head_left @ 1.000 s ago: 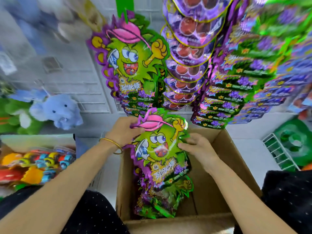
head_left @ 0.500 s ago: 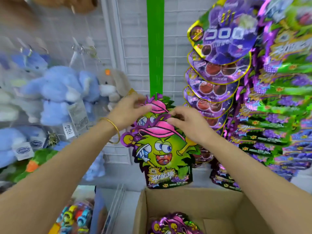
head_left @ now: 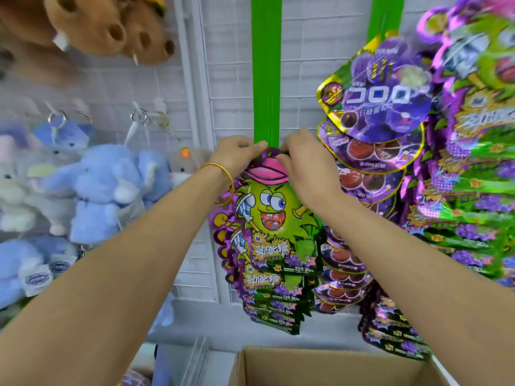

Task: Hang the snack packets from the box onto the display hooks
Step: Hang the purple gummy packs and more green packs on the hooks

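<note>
A green snack packet [head_left: 274, 215] with a cartoon face and pink cap hangs in front of a stack of the same packets on the green display strip [head_left: 266, 79]. My left hand [head_left: 237, 156] pinches the packet's top edge from the left. My right hand [head_left: 303, 165] grips the pink cap from the right. Both hands meet at the foot of the strip, and the hook itself is hidden behind my fingers. The cardboard box [head_left: 328, 367] stands open below; its inside is out of view.
Purple grape gummy packets [head_left: 381, 101] hang in a column just right of my hands, with more green and purple packets [head_left: 473, 190] further right. Blue plush elephants [head_left: 111, 185] and a brown plush toy [head_left: 111, 26] hang on the white wire grid at left.
The packet has gone up from the box to the strip. Both hands have closed in on its top edge, and my view has tilted up so the box sits lower.
</note>
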The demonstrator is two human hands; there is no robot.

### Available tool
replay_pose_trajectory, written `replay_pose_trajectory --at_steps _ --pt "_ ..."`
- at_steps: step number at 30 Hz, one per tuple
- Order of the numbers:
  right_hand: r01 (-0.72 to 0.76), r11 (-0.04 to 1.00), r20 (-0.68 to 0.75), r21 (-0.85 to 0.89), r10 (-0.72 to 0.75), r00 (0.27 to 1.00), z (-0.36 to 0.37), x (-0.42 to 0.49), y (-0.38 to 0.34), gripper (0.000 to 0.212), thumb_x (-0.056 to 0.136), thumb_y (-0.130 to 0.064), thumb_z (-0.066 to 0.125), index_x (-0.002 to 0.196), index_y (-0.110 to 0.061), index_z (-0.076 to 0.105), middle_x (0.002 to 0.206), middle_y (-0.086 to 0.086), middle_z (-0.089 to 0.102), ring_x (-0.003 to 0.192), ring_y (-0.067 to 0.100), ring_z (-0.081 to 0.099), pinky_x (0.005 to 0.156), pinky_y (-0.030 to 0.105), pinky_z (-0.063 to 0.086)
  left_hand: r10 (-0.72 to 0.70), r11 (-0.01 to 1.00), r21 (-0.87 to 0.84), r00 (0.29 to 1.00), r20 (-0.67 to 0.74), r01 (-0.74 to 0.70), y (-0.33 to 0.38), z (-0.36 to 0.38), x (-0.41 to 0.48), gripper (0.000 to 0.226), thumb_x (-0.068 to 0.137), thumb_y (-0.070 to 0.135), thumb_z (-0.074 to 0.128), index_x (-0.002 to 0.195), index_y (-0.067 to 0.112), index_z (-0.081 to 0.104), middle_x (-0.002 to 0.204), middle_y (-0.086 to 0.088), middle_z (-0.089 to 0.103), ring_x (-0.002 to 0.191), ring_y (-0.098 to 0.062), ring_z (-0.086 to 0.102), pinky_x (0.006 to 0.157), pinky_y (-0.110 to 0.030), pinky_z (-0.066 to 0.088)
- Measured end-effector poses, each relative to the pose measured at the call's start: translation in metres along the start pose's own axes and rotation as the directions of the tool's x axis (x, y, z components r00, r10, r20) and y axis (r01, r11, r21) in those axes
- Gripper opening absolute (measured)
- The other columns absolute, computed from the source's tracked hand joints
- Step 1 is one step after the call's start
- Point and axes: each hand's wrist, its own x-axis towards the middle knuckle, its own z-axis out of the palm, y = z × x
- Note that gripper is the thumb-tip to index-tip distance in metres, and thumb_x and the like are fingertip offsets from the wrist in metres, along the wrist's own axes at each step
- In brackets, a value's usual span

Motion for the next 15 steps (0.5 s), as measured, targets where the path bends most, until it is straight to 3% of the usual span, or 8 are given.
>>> replay_pose_trajectory --at_steps 4,8,13,15 --pt "0.008 0.999 -0.014 -0.046 -0.009 1.000 -0.002 0.005 -0.005 0.021 0.094 -0.020 0.050 0.107 -0.004 0.054 0.113 0.013 0.049 0.101 0.035 0.055 0.076 0.041 0.043 -0.062 0.996 -0.071 0.998 -0.005 0.061 0.007 -0.001 0.001 0.016 0.088 0.028 0.058 0.081 0.014 0.061 0.069 0.004 0.053 0.060 -0.004 0.046 0.040 -0.003 0.033" --pt "0.014 0.998 -0.009 -0.057 -0.014 1.000 -0.002 0.008 -0.006 0.019 0.095 -0.017 0.048 0.108 -0.004 0.052 0.113 0.015 0.049 0.100 0.036 0.055 0.075 0.042 0.042 -0.224 0.955 -0.195 0.974 0.017 0.223 0.011 -0.002 0.003 0.022 0.082 0.029 0.063 0.067 0.013 0.059 0.044 0.005 0.054 0.045 -0.011 0.047 0.042 -0.020 0.034" --pt "0.022 0.994 0.000 -0.109 -0.022 1.000 0.004 0.005 -0.005 0.014 0.093 -0.007 0.049 0.107 -0.004 0.050 0.113 0.014 0.048 0.097 0.036 0.056 0.067 0.038 0.038 -0.278 0.938 -0.209 0.960 0.020 0.276 0.012 -0.003 -0.001 0.018 0.078 0.032 0.067 0.075 0.015 0.061 0.068 -0.001 0.061 0.062 -0.014 0.053 0.053 -0.025 0.038" --pt "0.026 0.995 0.015 -0.101 -0.024 1.000 0.004 0.002 -0.005 0.015 0.094 -0.010 0.048 0.108 -0.004 0.050 0.114 0.015 0.048 0.098 0.036 0.055 0.069 0.038 0.039 -0.254 0.942 -0.226 0.967 0.004 0.249 0.010 -0.002 0.001 0.018 0.077 0.031 0.069 0.073 0.016 0.060 0.072 -0.002 0.063 0.071 -0.017 0.057 0.067 -0.028 0.046"
